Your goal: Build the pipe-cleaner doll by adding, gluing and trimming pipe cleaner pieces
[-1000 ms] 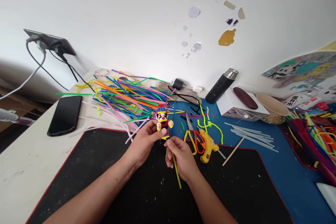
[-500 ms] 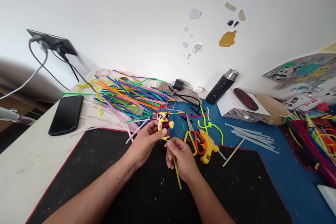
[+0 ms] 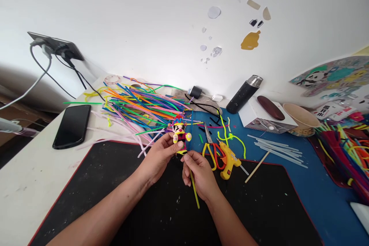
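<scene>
My left hand is closed around a small pipe-cleaner doll, thumb across its lower front. The doll is upright, with a red and blue headpiece, a white and black face, round pale hands and a magenta body edged in yellow. Close against the doll's base, my right hand pinches a yellow-green pipe cleaner, whose free end hangs down over the black mat. Its upper end is hidden by my fingers. To the right of that hand lie scissors with yellow and red handles and a yellow glue gun.
A heap of coloured pipe cleaners lies behind my hands. At left is a phone. Rightward are glue sticks, a wooden stick, a black flask, a white box and a woven basket.
Both hands and the doll stay nearly still. The view has shifted very slightly.
</scene>
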Available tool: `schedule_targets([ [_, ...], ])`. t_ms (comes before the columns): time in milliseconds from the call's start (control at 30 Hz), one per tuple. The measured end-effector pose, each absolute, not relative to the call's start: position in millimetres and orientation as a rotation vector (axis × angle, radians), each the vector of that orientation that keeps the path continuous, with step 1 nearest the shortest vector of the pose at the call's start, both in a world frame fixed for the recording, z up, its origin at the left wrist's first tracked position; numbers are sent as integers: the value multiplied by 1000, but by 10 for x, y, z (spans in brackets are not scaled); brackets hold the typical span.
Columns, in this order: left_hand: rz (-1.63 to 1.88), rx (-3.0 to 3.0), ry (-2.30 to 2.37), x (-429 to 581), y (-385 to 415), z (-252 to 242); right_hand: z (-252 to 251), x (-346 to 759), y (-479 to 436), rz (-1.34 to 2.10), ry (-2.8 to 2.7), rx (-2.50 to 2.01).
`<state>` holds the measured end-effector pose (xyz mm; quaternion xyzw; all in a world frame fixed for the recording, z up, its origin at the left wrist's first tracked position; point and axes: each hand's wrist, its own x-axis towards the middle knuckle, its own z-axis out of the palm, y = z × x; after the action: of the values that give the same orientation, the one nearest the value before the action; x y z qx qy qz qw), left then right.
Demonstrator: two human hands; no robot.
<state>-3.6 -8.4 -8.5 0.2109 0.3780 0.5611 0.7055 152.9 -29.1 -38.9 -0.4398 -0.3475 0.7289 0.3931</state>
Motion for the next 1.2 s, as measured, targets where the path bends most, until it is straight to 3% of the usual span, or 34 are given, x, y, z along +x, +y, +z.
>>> schedule_targets([
  [1200, 1222, 418, 820, -26, -84, -92, -368, 1534, -301, 1844, -876, -1121],
])
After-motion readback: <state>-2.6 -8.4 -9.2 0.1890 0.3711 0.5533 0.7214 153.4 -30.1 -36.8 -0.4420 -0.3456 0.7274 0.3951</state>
